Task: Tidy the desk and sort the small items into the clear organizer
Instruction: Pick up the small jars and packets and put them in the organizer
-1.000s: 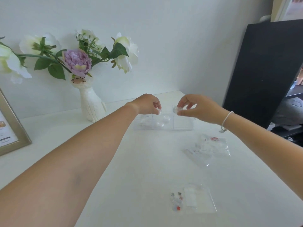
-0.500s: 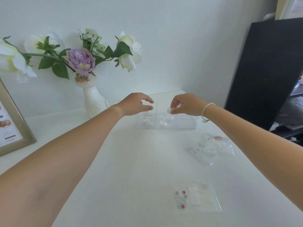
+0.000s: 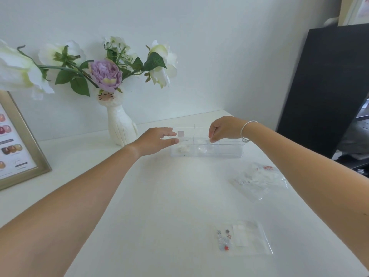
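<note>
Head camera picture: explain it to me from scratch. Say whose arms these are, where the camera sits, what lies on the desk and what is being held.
There is no machine here. A person wears a wide-angle camera on the head, looking forward and down, so both arms reach in from below. The left hand has straight fingers against the left end of the clear organizer. The right hand, with a white bracelet at the wrist, dips curled fingers over a middle compartment; whether it pinches something is too small to tell. On the white desk lie a crumpled plastic bag and a flat bag of tiny charms. Behind stand a white cat vase with flowers and a picture frame.
</note>
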Available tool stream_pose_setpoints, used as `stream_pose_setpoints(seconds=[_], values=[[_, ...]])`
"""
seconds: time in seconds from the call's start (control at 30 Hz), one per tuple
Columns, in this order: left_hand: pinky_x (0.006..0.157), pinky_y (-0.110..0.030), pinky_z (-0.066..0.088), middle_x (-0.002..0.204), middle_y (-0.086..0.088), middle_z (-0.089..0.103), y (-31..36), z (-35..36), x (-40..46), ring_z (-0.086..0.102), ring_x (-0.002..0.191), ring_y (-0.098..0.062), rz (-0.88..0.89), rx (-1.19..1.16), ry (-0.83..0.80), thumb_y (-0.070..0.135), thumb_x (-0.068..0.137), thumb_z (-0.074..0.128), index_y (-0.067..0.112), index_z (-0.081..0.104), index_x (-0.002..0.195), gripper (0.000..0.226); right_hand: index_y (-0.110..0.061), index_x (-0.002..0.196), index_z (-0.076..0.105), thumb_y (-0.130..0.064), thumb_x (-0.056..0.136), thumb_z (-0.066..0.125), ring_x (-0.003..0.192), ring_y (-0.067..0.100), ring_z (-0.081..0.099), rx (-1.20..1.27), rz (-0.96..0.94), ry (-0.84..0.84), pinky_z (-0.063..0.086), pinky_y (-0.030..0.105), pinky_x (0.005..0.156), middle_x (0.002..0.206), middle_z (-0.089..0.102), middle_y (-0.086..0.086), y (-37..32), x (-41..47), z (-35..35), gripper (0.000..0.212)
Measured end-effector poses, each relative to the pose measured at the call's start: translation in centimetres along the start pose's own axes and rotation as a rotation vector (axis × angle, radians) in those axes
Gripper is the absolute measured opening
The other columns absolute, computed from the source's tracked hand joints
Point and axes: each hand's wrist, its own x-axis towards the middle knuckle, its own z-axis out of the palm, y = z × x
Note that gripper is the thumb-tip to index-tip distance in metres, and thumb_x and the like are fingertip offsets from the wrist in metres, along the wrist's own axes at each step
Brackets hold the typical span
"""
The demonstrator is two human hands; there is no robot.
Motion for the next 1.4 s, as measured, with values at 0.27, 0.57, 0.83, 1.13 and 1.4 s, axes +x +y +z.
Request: stream_pose_setpoints(seconds=[0.27,0.57,0.83,1.13,1.4], values=[[0.095,-0.019,0.032,0.150,0.010,0.038,-0.2,0.6,-0.2,0.048,0.128,-0.020,-0.017,-0.045,0.030,0.039,0.087,0.059,0.023,0.054,0.131,0.047,-0.018,0.094,0.070,-0.022,0.082,0.061,0.105,0.017,0.059,-0.006,0.005,-0.054,0.043,0.031,0.098,0.092,0.065,-0.009,0.0,-0.2,-0.2,0.016],[0.097,-0.020,0.032,0.150,0.012,0.036,-0.1,0.8,-0.5,0.052,0.116,-0.013,-0.021,-0.081,0.035,0.037,0.088,0.059,0.025,0.054,0.131,0.045,-0.025,0.086,0.065,-0.021,0.087,0.060,0.094,0.015,0.058,0.244,-0.082,0.311,0.043,0.024,0.078,0.086,0.058,-0.020,1.6,-4.1,0.9,0.006],[0.096,-0.021,0.031,0.150,0.012,0.036,0.4,0.9,-1.1,0.051,0.106,-0.009,-0.021,-0.057,0.045,0.036,0.089,0.058,0.024,0.054,0.131,0.044,-0.024,0.102,0.064,-0.023,0.086,0.062,0.097,0.013,0.049,0.199,0.040,0.363,0.036,0.021,0.079,0.110,0.057,-0.009,5.0,-10.8,2.2,0.016],[0.106,-0.027,0.030,0.151,0.004,0.036,2.0,1.1,-2.7,0.042,0.133,-0.021,-0.023,0.028,0.131,0.036,0.090,0.056,0.021,0.052,0.132,0.045,-0.025,0.134,0.045,-0.039,0.079,0.068,0.120,0.023,0.045,0.069,0.296,0.103,0.035,0.031,0.103,0.127,0.051,0.002,6.7,-12.7,3.3,0.060],[0.069,-0.006,0.039,0.109,0.003,0.062,6.6,2.5,-5.9,0.057,0.088,-0.016,0.186,-0.026,0.200,0.027,0.086,0.063,0.021,0.069,0.104,0.020,-0.022,0.118,0.055,-0.034,0.074,0.074,0.097,0.019,0.046,0.266,0.401,0.146,0.039,0.029,0.086,0.098,0.049,-0.003,7.5,-13.1,3.6,0.049]])
